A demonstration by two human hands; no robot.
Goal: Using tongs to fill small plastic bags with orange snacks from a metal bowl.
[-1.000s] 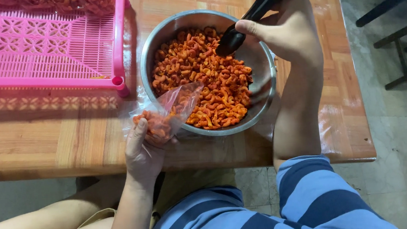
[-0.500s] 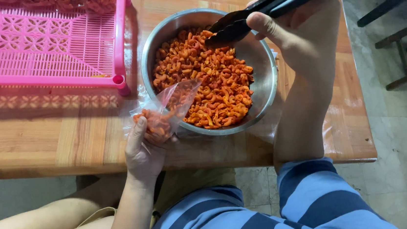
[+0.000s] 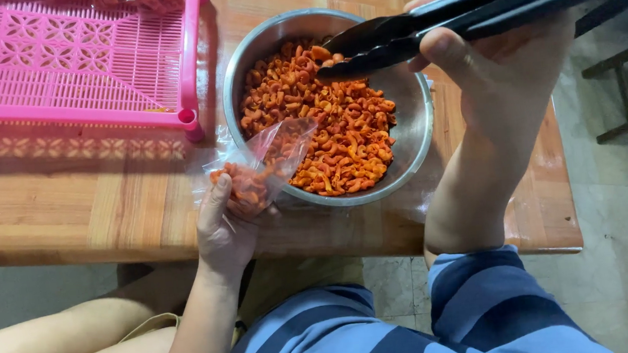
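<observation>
The black tongs (image 3: 422, 31) are clamped in the right hand (image 3: 501, 69), thumb pressing the lower arm and fingers wrapped over the upper one. Their tips reach out leftward from that hand and hover over the far part of the orange curled snacks (image 3: 332, 122); the tips look nearly closed, though whether they pinch a piece is hard to tell from here. The snacks fill a round steel bowl (image 3: 415, 122) that sits just beneath and left of the right hand.

The left hand (image 3: 224, 233) is closed on a small clear plastic bag (image 3: 264, 166), gripping it from below with the thumb up along its side. The bag holds a clump of the same orange snacks and its open mouth leans against the near rim of the bowl, just above this hand.

Beyond the left hand, up and to its left, a pink plastic tray (image 3: 78, 76) rests on the wooden bench (image 3: 67, 206), close beside the bowl.
</observation>
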